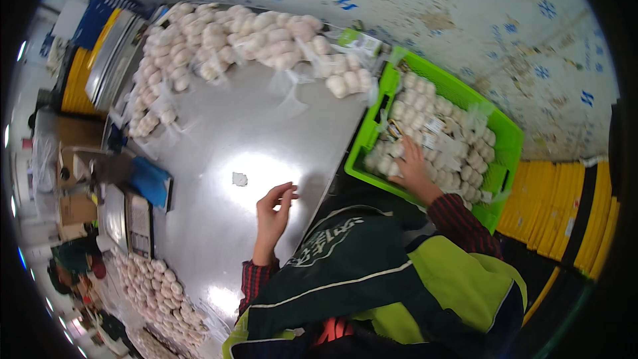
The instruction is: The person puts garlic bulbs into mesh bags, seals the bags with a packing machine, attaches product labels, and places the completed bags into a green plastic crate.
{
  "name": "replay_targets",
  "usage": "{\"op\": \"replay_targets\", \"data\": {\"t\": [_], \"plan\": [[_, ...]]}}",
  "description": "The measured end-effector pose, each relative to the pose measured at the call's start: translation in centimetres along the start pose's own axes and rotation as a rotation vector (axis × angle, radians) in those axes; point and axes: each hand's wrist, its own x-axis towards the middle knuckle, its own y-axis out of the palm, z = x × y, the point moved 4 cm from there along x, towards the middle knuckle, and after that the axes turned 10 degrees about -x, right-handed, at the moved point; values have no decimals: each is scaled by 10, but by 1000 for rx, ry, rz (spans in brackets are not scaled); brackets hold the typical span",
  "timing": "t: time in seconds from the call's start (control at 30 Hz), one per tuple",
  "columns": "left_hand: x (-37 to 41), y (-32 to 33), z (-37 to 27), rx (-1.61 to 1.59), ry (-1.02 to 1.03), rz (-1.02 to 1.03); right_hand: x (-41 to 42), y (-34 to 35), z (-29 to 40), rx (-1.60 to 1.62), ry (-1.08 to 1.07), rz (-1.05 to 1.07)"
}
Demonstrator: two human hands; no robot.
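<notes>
My right hand reaches into a bright green plastic crate, its spread fingers lying on bagged garlic bulbs. Some of these clear bags bear white labels. My left hand is above the stainless steel table, with thumb and fingers curled and a gap between them; nothing shows in it. A small whitish scrap lies on the steel, left of that hand. Along the table's far side, many bags of garlic are heaped in a curved row.
At the left stand a weighing scale and a blue box-like object. Loose garlic bulbs cover the lower left table. Yellow crates are stacked right of the green one, beside a wall. Another person is at far left.
</notes>
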Motion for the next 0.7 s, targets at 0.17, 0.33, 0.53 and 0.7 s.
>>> {"op": "replay_targets", "data": {"t": [0.17, 0.33, 0.53, 0.7], "plan": [[8, -5, 6, 59, 22, 12, 14, -6, 7, 33, -136, 38], [0, -32, 25, 102, -44, -77, 58, -40, -19, 123, -250, -86], [-18, -80, 32, 100, -149, -263, 267, -180, 77, 524, -252, -386], [-41, -129, 36, 93, -193, -461, 381, -207, 229, 632, -621, -254]]}}
